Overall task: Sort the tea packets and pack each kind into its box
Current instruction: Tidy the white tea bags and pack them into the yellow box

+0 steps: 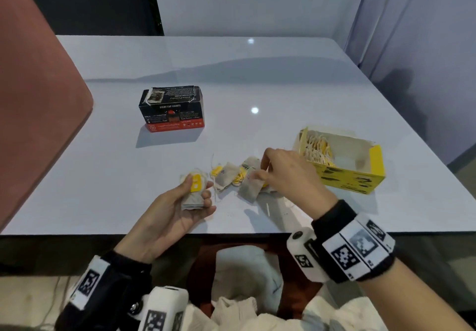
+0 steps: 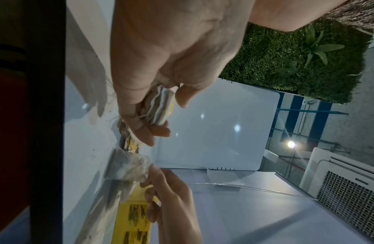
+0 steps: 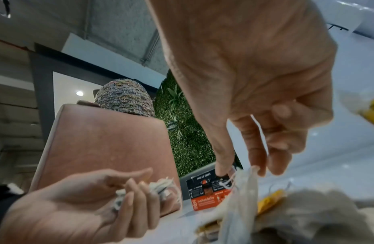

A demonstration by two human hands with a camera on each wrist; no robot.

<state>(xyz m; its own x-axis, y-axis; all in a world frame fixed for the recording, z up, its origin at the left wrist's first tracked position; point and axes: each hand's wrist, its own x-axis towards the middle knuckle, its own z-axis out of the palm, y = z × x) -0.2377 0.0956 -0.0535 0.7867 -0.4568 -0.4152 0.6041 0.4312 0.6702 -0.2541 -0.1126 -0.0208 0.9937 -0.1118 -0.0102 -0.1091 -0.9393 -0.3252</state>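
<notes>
White surface (image 1: 257, 78); yellow box (image 1: 345, 165) part-filled, black box (image 1: 172, 109) closed; left hand (image 1: 170, 209) grip holds stacked packets (image 1: 193, 191); right hand (image 1: 288, 173) grip pinches one packet (image 1: 251, 186) from loose pile (image 1: 231, 174); several left.

You have two cardboard tea boxes: one black-and-red closed box (image 1: 172, 109), one open yellow box (image 1: 345, 161). The loose grey paper tea bags with yellow tags (image 1: 235, 176) overlap too much to count.
</notes>
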